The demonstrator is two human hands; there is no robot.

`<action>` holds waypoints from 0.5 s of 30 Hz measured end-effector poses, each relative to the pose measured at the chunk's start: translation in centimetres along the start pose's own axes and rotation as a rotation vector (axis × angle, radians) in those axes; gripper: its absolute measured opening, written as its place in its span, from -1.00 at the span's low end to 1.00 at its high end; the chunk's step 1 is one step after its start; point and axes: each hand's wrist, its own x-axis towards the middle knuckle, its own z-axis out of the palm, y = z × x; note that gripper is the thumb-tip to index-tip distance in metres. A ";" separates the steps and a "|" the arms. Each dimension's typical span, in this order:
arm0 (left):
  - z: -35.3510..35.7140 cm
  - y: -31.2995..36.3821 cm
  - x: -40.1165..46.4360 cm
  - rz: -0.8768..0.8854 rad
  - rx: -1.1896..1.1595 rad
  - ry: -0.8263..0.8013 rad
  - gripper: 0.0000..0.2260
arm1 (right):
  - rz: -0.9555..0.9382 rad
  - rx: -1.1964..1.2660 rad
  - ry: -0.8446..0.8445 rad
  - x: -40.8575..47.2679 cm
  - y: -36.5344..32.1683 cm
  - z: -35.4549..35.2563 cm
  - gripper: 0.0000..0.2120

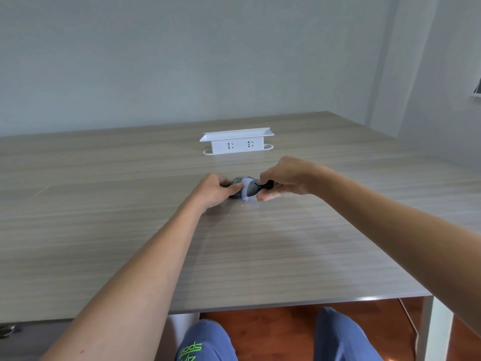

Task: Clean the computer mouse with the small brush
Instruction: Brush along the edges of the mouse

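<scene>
One grey computer mouse [246, 189] is held on the wooden table [130, 230], gripped at its left end by the closed left hand [217, 190]. One small black brush [265, 184] is pinched in the right hand [283, 178], touching the mouse. One white socket box [236, 142] stands behind, well apart.

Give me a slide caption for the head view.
Left hand steadies mouse; right hand applies small brush.

left hand [217, 190] covers the mouse [246, 190] left side; brush [265, 184] mostly buried in right hand [283, 178], bristles too small to tell.
</scene>
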 end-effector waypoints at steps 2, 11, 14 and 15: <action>0.0 0.0 0.0 0.000 -0.003 0.000 -0.65 | -0.002 -0.013 0.018 0.1 -0.1 -0.1 -0.95; 0.0 0.4 -0.3 0.012 -0.002 -0.008 -0.68 | -0.022 -0.155 0.040 0.1 0.5 0.0 -0.86; -0.1 0.3 -0.5 0.015 0.029 -0.001 -0.68 | 0.023 -0.036 -0.014 -0.1 0.0 0.1 -0.89; -0.1 0.3 -0.5 0.013 0.030 0.004 -0.68 | 0.023 -0.021 -0.010 0.0 -0.1 0.0 -0.88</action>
